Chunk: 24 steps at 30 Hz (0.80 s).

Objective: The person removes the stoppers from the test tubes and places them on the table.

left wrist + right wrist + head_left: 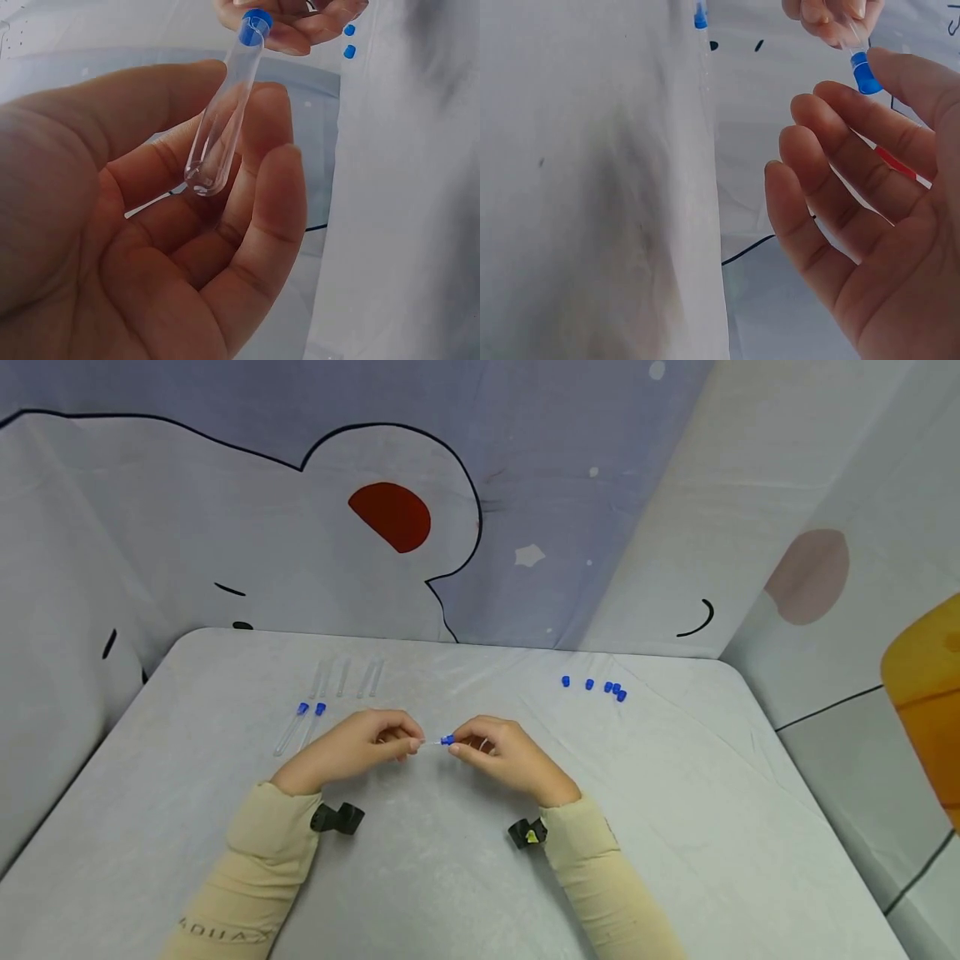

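Before me, the left hand pinches the test tube; the right hand, fingers loose, should press the blue cap squarely.

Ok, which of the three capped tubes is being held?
The tube pinched by the left hand, its blue cap at the right hand; the other two capped tubes lie on the table.

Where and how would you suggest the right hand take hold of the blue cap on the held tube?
I would have the right hand come in from the right and pinch the blue cap around its sides. The left hand holds the tube by its clear body, and the cap, short and round, sits on the end pointing toward the right hand, clear of the left hand's grip.
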{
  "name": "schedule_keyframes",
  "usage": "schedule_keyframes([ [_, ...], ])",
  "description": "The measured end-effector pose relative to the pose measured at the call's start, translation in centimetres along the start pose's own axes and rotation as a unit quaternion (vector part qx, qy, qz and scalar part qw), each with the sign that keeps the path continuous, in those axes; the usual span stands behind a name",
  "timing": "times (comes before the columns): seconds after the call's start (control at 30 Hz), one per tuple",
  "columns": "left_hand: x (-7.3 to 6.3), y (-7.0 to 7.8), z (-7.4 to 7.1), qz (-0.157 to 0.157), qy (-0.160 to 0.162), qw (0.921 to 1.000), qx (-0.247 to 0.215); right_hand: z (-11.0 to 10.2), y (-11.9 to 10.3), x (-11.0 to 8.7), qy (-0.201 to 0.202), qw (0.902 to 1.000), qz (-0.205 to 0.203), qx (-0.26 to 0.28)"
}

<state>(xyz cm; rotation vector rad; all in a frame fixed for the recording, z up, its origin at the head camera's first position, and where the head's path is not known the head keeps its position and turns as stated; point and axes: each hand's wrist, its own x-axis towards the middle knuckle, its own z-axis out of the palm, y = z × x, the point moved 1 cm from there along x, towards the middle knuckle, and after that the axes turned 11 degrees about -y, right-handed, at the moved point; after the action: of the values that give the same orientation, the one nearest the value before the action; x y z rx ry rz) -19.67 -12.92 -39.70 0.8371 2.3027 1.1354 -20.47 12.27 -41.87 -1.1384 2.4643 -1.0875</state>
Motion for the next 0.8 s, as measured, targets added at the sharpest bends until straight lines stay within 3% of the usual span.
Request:
schedule_keyframes([
  [0.5,0.06,0.31,0.21,-0.002,-0.005,0.9999,-0.008,0.18,0.26,-0.06,0.007,0.9997,-0.024,0.005],
  [0.8,-0.01,0.43,0.17,0.015,-0.005,0.9999,0.0,0.04,0.02,-0.24,0.021,0.9968,-0.066,0.04],
])
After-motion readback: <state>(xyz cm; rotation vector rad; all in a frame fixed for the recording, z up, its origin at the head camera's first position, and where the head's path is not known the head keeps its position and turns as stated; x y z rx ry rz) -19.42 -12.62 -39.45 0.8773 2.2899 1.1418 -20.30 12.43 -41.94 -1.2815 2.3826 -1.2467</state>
